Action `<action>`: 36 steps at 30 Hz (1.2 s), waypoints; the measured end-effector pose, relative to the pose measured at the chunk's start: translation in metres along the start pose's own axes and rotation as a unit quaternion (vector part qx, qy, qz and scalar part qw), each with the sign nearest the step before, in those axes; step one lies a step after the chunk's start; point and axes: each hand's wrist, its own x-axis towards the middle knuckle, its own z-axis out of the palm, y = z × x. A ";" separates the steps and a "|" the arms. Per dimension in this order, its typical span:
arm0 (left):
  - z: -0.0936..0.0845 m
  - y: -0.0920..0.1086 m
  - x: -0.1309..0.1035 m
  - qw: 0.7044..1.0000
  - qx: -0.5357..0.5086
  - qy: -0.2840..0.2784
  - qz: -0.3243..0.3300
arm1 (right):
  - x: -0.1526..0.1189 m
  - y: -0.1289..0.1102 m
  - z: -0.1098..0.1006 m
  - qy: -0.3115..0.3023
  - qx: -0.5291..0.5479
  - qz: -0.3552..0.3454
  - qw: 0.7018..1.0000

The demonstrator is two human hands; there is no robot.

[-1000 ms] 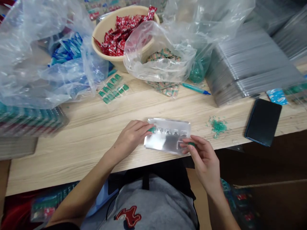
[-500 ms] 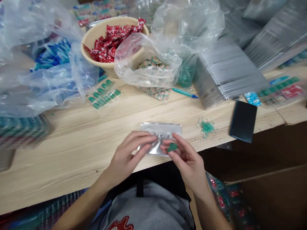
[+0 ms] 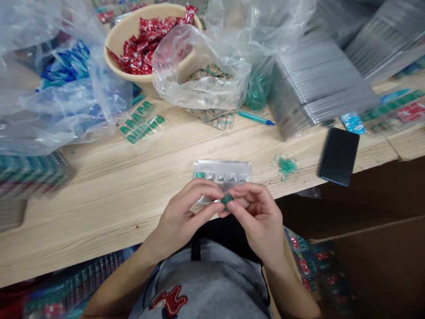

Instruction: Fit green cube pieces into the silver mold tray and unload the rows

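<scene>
Over the front of the table, my left hand point(image 3: 184, 219) and my right hand point(image 3: 260, 219) meet with thumbs and fingers pinching one small dark green piece point(image 3: 227, 200). Its exact kind is too small to make out. Just behind the fingers lies a clear plastic blister tray point(image 3: 229, 167) with a row of small compartments. A green block point(image 3: 200, 175) sits in its leftmost visible compartment. My hands hide the near part of the tray.
Behind stand a cream tub point(image 3: 114, 66) of red packets, a plastic bag point(image 3: 199, 95) of striped pieces and stacked clear trays point(image 3: 318, 84). A blue pen point(image 3: 255, 118), green scraps point(image 3: 287, 165), a phone point(image 3: 339, 156) and green blocks point(image 3: 141, 122) lie on the table point(image 3: 99, 190).
My left hand has moved right to join the right hand at the green piece. A green block now shows in the tray's left compartment. The whole view has shifted slightly.
</scene>
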 end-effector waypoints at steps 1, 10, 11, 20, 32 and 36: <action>0.000 0.002 0.001 1.000 -0.007 0.002 -0.011 | 0.000 0.000 0.000 0.000 0.003 -0.003 1.000; 0.015 0.009 -0.008 0.995 0.034 0.076 -0.049 | -0.008 0.001 -0.003 0.014 -0.348 -0.232 0.908; 0.016 0.010 -0.010 0.995 0.057 0.081 -0.030 | -0.010 0.000 -0.003 0.007 -0.373 -0.238 0.897; 0.024 0.005 -0.019 0.971 0.206 0.106 0.057 | -0.011 0.004 0.006 0.031 -0.413 -0.227 0.881; 0.024 0.001 -0.025 0.980 0.146 0.125 0.052 | -0.013 0.003 -0.001 -0.028 -0.326 -0.162 0.931; 0.023 -0.008 -0.037 0.998 0.031 0.057 -0.008 | -0.014 0.011 -0.005 -0.040 -0.316 -0.139 0.938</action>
